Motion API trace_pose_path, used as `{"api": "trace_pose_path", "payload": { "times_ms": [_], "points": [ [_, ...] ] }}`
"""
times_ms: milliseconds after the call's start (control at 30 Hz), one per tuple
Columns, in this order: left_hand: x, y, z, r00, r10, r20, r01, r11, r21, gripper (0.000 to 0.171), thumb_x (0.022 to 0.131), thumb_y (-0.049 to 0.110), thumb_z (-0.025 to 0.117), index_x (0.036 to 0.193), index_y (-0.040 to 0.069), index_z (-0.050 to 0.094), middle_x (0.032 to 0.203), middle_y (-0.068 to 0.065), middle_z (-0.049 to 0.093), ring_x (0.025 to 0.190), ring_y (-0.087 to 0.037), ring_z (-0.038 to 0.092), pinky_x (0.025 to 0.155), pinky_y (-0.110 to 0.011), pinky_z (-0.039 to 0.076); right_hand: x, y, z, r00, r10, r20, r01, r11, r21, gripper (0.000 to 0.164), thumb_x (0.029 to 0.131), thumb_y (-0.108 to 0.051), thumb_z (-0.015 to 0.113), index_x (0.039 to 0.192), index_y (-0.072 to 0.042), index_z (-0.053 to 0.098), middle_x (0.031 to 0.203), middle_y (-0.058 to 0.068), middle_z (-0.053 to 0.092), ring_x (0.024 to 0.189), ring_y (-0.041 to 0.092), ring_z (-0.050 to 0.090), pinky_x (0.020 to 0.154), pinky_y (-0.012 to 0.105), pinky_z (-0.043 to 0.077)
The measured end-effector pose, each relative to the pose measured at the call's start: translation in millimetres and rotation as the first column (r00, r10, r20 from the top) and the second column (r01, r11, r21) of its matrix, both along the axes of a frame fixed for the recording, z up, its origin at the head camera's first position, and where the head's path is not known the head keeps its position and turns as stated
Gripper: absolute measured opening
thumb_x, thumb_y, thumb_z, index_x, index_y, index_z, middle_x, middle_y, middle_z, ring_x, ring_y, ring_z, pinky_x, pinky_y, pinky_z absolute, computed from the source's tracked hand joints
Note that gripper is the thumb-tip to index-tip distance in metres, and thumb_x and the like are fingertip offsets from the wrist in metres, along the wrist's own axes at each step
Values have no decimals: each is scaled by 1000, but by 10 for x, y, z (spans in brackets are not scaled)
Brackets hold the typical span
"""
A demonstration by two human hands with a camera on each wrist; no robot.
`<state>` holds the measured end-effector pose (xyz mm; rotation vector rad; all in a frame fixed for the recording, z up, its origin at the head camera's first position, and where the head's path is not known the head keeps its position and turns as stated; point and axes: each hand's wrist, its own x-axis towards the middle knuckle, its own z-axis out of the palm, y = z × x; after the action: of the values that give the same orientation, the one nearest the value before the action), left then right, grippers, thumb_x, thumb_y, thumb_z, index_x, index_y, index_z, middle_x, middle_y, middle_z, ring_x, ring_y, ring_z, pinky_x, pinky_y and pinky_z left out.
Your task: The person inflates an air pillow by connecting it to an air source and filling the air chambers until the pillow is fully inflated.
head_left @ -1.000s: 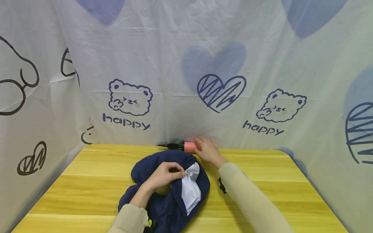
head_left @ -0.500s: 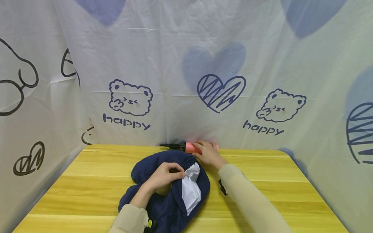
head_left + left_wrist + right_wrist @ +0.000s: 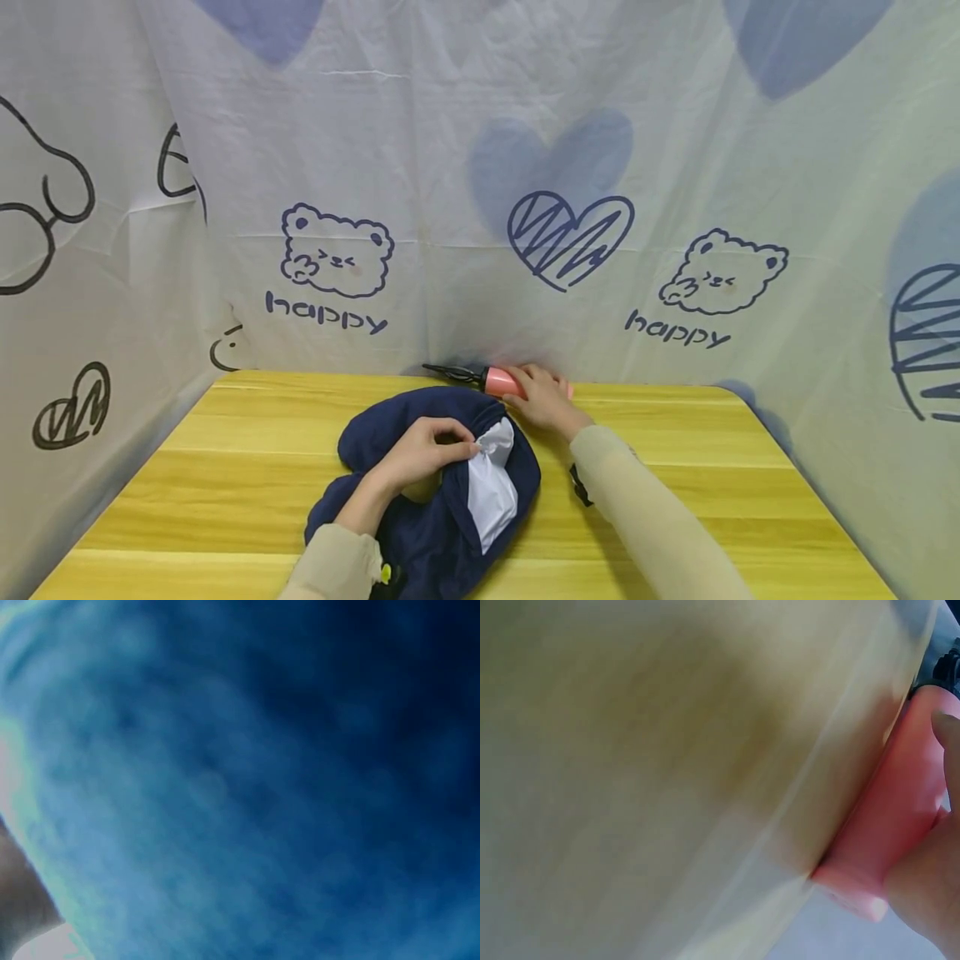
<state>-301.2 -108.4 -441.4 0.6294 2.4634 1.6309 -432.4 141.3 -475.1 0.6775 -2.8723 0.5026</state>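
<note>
A navy, U-shaped neck pillow lies on the wooden table, its cover parted over a white inner lining. My left hand reaches across the pillow and pinches the gathered top of that lining between thumb and fingers. Blurred blue fabric fills the left wrist view. At the table's back edge, my right hand grips a pink hand pump whose black nozzle end points left. In the right wrist view the thumb and palm lie against the pink barrel.
A white curtain printed with hearts and bears hangs right behind the table's back edge. The yellow wooden table extends to both sides of the pillow. A black strap or device shows under the right sleeve.
My right hand has closed round the pump, and the pump has shifted a little to the right. The left hand and the pillow have stayed still.
</note>
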Motion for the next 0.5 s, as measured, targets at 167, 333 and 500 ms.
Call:
{"api": "trace_pose_path", "payload": {
  "times_ms": [167,333,500],
  "points": [
    [6,14,-2,1000,3,2,-3,1000,-7,15,95,24,76,99,10,79,97,-1,73,91,-17,63,87,-35,51,28,55,2,1000,-11,-10,12,1000,20,61,100,-41,67,155,-20,49,146,16,53,132,39,50,100,61,32],
    [13,22,-4,1000,9,-7,-9,1000,-18,14,94,24,77,98,11,79,97,0,73,91,-17,63,87,-35,51,92,96,47,1000,-23,-20,24,999,31,57,102,-38,67,153,-19,52,146,14,55,133,37,50,98,59,33],
    [19,12,-9,1000,16,-22,-16,1000,-23,13,94,23,77,98,11,79,97,0,73,91,-18,62,87,-35,51,130,145,57,999,-18,-31,19,999,29,51,104,-37,64,151,-19,54,144,13,57,133,39,51,97,60,35]
  ]
}}
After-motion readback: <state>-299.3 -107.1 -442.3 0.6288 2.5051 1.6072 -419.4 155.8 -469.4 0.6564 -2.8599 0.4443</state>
